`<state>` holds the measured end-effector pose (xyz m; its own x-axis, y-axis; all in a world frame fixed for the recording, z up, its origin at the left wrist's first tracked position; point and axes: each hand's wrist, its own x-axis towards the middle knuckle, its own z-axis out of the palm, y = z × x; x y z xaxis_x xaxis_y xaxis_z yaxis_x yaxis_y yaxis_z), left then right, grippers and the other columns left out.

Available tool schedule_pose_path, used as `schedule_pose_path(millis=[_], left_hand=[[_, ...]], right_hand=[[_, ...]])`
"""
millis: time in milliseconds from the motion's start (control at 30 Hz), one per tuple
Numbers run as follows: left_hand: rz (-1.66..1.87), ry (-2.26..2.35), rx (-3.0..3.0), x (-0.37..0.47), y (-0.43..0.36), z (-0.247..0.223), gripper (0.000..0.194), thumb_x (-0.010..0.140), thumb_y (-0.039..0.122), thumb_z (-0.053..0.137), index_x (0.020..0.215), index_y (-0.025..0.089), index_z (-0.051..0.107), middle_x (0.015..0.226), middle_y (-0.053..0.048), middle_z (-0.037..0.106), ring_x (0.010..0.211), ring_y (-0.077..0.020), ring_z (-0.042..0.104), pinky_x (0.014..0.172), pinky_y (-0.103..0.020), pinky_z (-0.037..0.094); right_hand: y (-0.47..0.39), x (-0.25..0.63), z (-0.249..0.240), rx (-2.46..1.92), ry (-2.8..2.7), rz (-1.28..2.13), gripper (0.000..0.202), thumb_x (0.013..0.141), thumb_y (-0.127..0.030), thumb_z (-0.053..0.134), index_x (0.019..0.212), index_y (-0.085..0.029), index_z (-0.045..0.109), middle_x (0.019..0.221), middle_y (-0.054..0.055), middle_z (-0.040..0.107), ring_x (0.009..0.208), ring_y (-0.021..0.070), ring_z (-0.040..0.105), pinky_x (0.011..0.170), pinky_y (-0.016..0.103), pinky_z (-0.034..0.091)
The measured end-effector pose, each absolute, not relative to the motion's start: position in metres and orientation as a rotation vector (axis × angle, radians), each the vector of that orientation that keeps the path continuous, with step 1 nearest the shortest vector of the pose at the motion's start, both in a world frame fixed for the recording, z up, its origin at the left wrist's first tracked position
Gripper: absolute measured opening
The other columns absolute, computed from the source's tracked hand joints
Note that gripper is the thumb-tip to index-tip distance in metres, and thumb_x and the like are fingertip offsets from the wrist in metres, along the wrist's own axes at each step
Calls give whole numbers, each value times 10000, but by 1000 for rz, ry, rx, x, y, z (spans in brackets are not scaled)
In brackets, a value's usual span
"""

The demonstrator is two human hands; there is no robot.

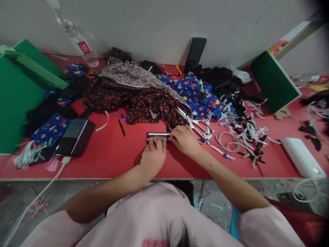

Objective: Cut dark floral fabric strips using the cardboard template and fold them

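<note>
A short dark strip (148, 136) with a narrow white strip (159, 134) along it lies flat on the red table in front of me. The fingertips of my left hand (153, 156) are bent and press on its near edge, where a small tan piece shows under them. My right hand (186, 140) is closed at the strip's right end, fingers pinched together. Just beyond my right hand lie scissors (191, 124) with parted blades. Dark floral cloth (146, 103) is heaped right behind both hands.
Blue printed cloth (197, 96) and white and black scraps (253, 137) spread to the right. A dark power bank (75, 137) with a cable sits left, a white device (303, 157) right. At the back stand a water bottle (82, 44) and a phone (195, 53). Green panels (275, 80) flank the table.
</note>
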<state>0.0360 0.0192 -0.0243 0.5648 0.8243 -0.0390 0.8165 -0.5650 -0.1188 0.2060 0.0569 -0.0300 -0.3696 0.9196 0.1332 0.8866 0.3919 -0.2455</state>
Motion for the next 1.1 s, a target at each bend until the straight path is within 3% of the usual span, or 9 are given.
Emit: schedule_pose_path(millis=[233,433,700,1100], left_hand=[[149,-1392,-2698,36,19,-28,444,928,220,321,1346,115,428,1183,-289,542,1082,-385,564,682,-402,528],[156,-1389,-2684,37,19,-25,438,932,231,314,1331,115,454,1158,-273,568,1073,-392,571,678,-399,537],[131,-1395,-2692,36,19,-26,434,930,234,326,1325,113,458,1158,-277,566,1070,-384,575,684,-396,537],[155,-1377,-2679,36,20,-26,421,927,206,333,1314,127,478,1148,-272,582,1057,-385,586,669,-389,546]], right_hand=[[48,240,-23,-1443,-2184,304,147,906,-280,483,894,-208,610,1048,58,649,1007,186,557,906,354,348],[28,244,-27,-1633,-2255,224,321,713,-492,687,906,-240,638,1143,72,584,1086,277,466,890,427,344],[40,238,-34,-1596,-2210,332,119,848,-305,576,781,-209,599,1073,59,622,1030,234,508,855,380,360],[53,234,-28,-1676,-2316,374,104,834,-259,585,760,-186,581,931,65,605,926,218,529,835,350,346]])
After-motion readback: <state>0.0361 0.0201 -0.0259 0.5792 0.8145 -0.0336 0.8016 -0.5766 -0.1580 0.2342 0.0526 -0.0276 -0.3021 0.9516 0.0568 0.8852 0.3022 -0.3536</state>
